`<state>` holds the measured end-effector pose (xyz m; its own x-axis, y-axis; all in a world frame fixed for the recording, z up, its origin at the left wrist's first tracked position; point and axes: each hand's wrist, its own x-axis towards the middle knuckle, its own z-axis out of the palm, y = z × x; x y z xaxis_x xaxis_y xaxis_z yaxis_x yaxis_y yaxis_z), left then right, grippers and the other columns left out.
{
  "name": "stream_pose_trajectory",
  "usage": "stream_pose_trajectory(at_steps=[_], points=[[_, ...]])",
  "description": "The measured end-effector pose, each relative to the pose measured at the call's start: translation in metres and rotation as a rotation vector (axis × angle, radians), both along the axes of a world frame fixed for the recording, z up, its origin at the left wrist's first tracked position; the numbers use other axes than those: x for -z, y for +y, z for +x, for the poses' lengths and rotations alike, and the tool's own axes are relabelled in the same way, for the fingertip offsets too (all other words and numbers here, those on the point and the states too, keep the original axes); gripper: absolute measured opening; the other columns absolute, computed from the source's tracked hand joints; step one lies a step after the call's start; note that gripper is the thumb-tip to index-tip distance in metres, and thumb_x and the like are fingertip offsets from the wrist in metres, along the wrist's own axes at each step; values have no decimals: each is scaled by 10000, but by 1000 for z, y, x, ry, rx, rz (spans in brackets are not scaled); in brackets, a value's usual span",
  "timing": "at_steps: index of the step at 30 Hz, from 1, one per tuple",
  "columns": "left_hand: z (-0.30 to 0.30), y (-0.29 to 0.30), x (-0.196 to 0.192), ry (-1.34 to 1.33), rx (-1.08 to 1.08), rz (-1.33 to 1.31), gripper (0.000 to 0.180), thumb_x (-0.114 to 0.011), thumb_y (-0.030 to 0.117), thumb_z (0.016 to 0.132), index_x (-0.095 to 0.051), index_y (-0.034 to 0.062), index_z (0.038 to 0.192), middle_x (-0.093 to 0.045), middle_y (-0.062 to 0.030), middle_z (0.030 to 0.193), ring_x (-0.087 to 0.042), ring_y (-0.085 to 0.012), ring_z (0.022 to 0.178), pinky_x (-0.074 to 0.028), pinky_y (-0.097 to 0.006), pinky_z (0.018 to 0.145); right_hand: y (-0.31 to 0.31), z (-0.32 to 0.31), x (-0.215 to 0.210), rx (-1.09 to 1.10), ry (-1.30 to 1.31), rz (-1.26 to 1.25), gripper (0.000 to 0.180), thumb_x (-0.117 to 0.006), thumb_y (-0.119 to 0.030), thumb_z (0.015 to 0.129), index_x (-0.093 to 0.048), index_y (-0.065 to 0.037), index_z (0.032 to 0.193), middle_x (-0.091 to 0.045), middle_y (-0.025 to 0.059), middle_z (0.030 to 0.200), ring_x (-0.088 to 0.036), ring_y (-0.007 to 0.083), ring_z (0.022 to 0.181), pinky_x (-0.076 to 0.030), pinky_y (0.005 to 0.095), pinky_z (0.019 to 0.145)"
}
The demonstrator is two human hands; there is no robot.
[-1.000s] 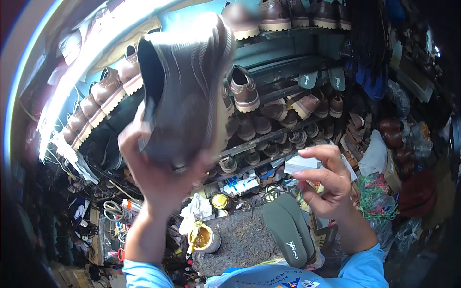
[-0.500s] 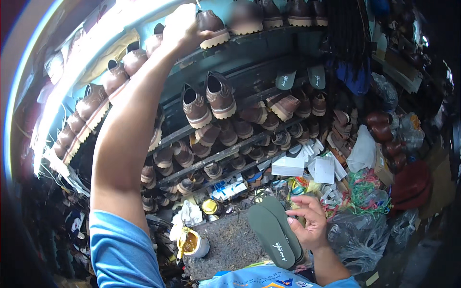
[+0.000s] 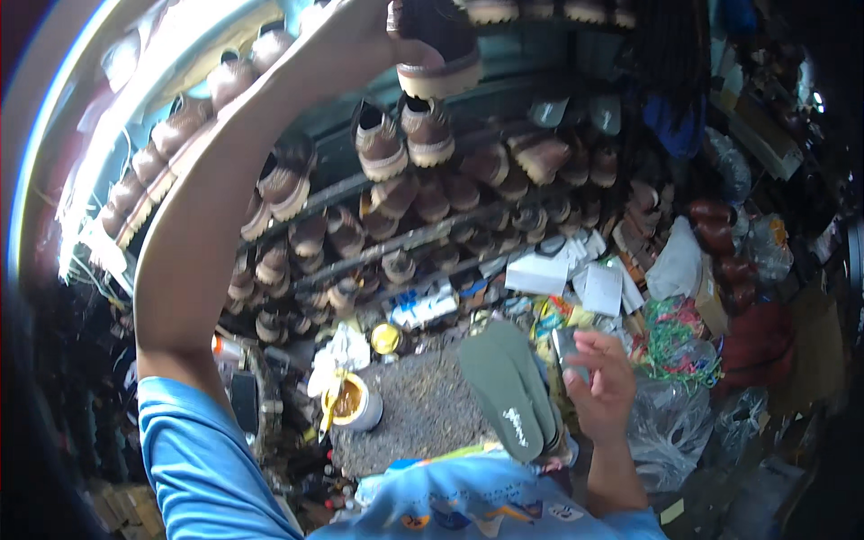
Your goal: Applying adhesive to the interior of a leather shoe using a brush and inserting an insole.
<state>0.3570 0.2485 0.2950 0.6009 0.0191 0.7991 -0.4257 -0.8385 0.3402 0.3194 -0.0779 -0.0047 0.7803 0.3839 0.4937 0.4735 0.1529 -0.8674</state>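
Observation:
High at the top, my left hand (image 3: 382, 36) is closed on a brown shoe (image 3: 438, 49) with a pale, ridged sole, held in front of the upper shelf. My right hand (image 3: 601, 382) is low on the right with its fingers loosely bent and apart. Beside it, a pair of dark green insoles (image 3: 510, 387) lies overlapped on a rough dark block (image 3: 418, 405). A small greyish piece (image 3: 567, 349) shows by the right fingertips; whether they touch it I cannot tell.
An open tub of amber paste (image 3: 353, 402) stands at the block's left, near a yellow-lidded jar (image 3: 386, 338). Brown shoes (image 3: 380, 144) fill the shelves ahead. Paper sheets (image 3: 538, 273), tangled green string (image 3: 675, 337) and clear plastic bags (image 3: 666, 432) lie at the right.
My left hand has moved right with the shoe, which is now off the upper shelf and nearer. My right hand has come away from the insoles. The view has shifted.

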Motion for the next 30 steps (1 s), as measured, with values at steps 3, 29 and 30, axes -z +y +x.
stream_pose_trajectory(at_steps=[3,29,30], points=[[-96,5,59,108,-101,452,541,-872,134,772,-608,24,1232,-662,-142,1051,-669,-337,991,-526,-456,927,6,-8,-12,-61,-75,10,271,-694,35,823,-705,20,1093,-623,181,1238,-606,263,1150,-477,380,1021],[-234,-38,353,610,78,-598,1295,-784,-62,704,98,79,1641,-489,-190,1473,-479,-322,1409,-349,-434,1209,152,-29,91,-802,-272,-233,763,-626,80,761,-248,-21,1416,-610,194,1262,-627,318,1201,-437,454,1115],[-236,-35,350,665,106,-622,1237,-694,-92,716,112,76,1639,-483,-199,1496,-471,-329,1423,-329,-432,1220,149,-27,94,-786,-305,-244,743,-615,88,763,-246,-27,1398,-632,184,1240,-630,315,1199,-429,454,1118]])
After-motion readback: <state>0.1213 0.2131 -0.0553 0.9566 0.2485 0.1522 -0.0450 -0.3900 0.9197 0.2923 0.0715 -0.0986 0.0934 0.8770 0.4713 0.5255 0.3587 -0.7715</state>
